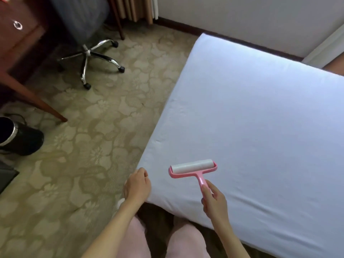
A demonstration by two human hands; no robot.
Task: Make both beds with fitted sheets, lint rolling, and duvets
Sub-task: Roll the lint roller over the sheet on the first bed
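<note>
A bed covered by a smooth white fitted sheet (pixel 260 127) fills the right half of the view. A pink lint roller (pixel 193 169) with a white sticky drum lies on the sheet near the bed's near left corner. My right hand (pixel 214 200) grips its pink handle from below. My left hand (pixel 138 185) hovers at the left edge of the mattress corner with fingers loosely curled and nothing in it. No duvet is in view.
Patterned beige carpet (pixel 83 164) lies left of the bed. An office chair with a chrome star base (pixel 93 54) stands by a wooden desk (pixel 22 43) at the back left. A black bin (pixel 16 136) sits at the left edge. My pink-clad legs (pixel 186 241) are against the bed.
</note>
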